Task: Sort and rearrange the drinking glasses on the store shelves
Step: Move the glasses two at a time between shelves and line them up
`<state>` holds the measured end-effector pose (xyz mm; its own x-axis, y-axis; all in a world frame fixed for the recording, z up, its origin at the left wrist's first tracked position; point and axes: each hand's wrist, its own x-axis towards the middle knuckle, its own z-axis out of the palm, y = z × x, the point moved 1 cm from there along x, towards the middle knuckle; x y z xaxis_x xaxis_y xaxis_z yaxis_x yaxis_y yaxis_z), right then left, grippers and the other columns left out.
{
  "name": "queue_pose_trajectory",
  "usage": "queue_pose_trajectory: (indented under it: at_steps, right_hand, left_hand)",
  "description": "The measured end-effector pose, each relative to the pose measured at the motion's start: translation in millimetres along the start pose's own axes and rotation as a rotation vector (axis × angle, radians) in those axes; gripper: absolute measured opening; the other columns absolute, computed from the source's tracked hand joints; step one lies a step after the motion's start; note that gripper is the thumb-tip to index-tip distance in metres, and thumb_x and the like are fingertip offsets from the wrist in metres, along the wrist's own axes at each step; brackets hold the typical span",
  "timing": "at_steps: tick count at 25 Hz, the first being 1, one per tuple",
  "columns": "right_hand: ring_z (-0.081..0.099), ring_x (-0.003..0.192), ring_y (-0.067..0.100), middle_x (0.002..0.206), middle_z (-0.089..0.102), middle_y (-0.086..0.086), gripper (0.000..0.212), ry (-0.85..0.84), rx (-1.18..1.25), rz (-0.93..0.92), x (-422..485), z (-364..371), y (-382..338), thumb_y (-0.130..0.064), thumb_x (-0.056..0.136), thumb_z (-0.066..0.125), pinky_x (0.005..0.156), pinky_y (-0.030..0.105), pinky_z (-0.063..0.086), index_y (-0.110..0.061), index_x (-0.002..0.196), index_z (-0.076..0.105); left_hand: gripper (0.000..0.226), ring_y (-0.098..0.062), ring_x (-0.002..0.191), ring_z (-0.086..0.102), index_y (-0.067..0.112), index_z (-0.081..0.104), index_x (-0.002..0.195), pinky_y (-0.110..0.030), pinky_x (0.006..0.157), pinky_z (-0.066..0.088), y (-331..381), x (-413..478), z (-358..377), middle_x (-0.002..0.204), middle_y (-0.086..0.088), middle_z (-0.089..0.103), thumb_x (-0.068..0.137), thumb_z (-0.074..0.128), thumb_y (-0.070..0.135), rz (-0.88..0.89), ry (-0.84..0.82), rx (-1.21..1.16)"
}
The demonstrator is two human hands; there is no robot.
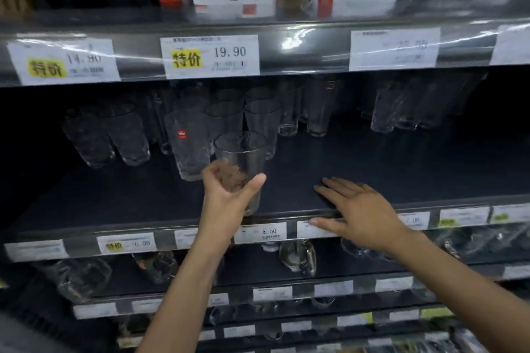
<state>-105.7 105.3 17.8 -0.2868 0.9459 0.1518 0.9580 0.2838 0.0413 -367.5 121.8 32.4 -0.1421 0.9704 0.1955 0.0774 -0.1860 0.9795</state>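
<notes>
Left hand grips clear drinking glass upright near front of dark middle shelf, just before grouped glasses; right hand lies flat, fingers straight, holding nothing, on shelf's front edge.

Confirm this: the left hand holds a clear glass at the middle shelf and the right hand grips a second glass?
Wrong on the right hand: the head view shows it holding nothing, lying open on the front edge of the middle shelf. The left hand does hold the clear glass.
</notes>
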Motion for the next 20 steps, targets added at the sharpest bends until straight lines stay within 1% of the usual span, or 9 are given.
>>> queue_pose_trajectory:
  at_steps: [2, 5, 9, 11, 12, 14, 15, 17, 20]
  right_hand:
    - [0.026, 0.149, 0.012, 0.162, 0.031, -0.007, 0.101, 0.023, -0.004, -0.006, 1.3, 2.3, 1.1, -0.089, 0.076, 0.004, 0.117, 0.033, 0.025, -0.032, 0.155, 0.033]
    - [0.030, 0.148, 0.013, 0.160, 0.035, -0.005, 0.101, 0.061, -0.017, -0.015, 1.1, 4.4, 2.2, -0.088, 0.077, 0.005, 0.118, 0.033, 0.025, -0.030, 0.153, 0.038]
    - [0.040, 0.143, 0.015, 0.154, 0.045, -0.003, 0.098, 0.104, -0.018, 0.009, 0.2, 7.7, 0.4, -0.088, 0.080, 0.012, 0.115, 0.034, 0.032, -0.027, 0.147, 0.049]
    - [0.041, 0.143, 0.014, 0.153, 0.046, -0.004, 0.097, 0.108, -0.026, 0.024, 1.2, 9.4, 0.6, -0.088, 0.081, 0.011, 0.115, 0.033, 0.034, -0.028, 0.146, 0.050]
    - [0.042, 0.142, 0.014, 0.152, 0.048, -0.004, 0.097, 0.111, -0.029, 0.030, 1.4, 10.4, 0.4, -0.088, 0.081, 0.011, 0.115, 0.033, 0.035, -0.028, 0.145, 0.051]
    - [0.044, 0.140, 0.013, 0.151, 0.049, -0.005, 0.097, 0.112, -0.038, 0.039, 0.6, 11.0, 0.8, -0.089, 0.081, 0.010, 0.114, 0.033, 0.037, -0.028, 0.144, 0.052]
    - [0.045, 0.140, 0.013, 0.150, 0.049, -0.005, 0.097, 0.111, -0.043, 0.041, 0.3, 10.9, 0.4, -0.089, 0.081, 0.010, 0.113, 0.033, 0.037, -0.028, 0.144, 0.052]
    - [0.046, 0.139, 0.014, 0.150, 0.050, -0.004, 0.097, 0.115, -0.050, 0.041, -0.1, 10.0, -0.8, -0.089, 0.081, 0.010, 0.112, 0.033, 0.038, -0.028, 0.143, 0.053]
    - [0.045, 0.140, 0.014, 0.151, 0.049, -0.004, 0.097, 0.119, -0.048, 0.044, -0.8, 8.6, -2.2, -0.089, 0.081, 0.011, 0.113, 0.032, 0.037, -0.028, 0.144, 0.052]
  left_hand:
    - [0.081, -0.004, 0.103, 0.064, 0.036, 0.037, 0.119, -0.019, 0.082, 0.047, -1.9, 8.6, 5.0, 0.113, 0.007, 0.063, 0.057, 0.086, 0.054, -0.018, 0.035, 0.020]
    - [0.077, -0.003, 0.100, 0.063, 0.033, 0.036, 0.119, -0.016, 0.077, 0.046, -4.7, 16.2, 6.4, 0.109, 0.010, 0.061, 0.065, 0.090, 0.039, -0.029, 0.088, 0.032]
    - [0.077, 0.002, 0.102, 0.059, 0.032, 0.037, 0.121, -0.012, 0.076, 0.042, -5.9, 17.0, 1.6, 0.110, 0.018, 0.057, 0.065, 0.089, 0.046, -0.012, 0.145, 0.159]
    - [0.079, -0.004, 0.107, 0.060, 0.029, 0.044, 0.125, -0.017, 0.082, 0.049, -3.5, 17.9, -3.8, 0.116, 0.015, 0.058, 0.062, 0.085, 0.055, -0.003, 0.168, 0.267]
    - [0.083, -0.010, 0.111, 0.060, 0.027, 0.047, 0.130, -0.025, 0.090, 0.052, -2.0, 19.0, -7.0, 0.123, 0.009, 0.058, 0.063, 0.084, 0.058, 0.002, 0.183, 0.329]
    - [0.088, -0.018, 0.119, 0.057, 0.022, 0.047, 0.137, -0.037, 0.101, 0.050, 0.6, 21.5, -10.3, 0.133, 0.001, 0.054, 0.066, 0.082, 0.058, 0.001, 0.209, 0.411]
    - [0.084, -0.019, 0.120, 0.056, 0.019, 0.046, 0.133, -0.035, 0.100, 0.048, 1.6, 23.3, -11.1, 0.132, 0.001, 0.055, 0.067, 0.083, 0.055, 0.004, 0.227, 0.417]
    - [0.069, -0.019, 0.113, 0.059, 0.021, 0.042, 0.116, -0.027, 0.089, 0.046, 1.0, 27.7, -11.1, 0.117, 0.004, 0.058, 0.070, 0.086, 0.048, 0.008, 0.275, 0.410]
    - [0.062, -0.020, 0.101, 0.062, 0.020, 0.043, 0.109, -0.029, 0.083, 0.047, -1.1, 33.8, -12.3, 0.106, 0.004, 0.058, 0.073, 0.084, 0.049, 0.024, 0.315, 0.456]
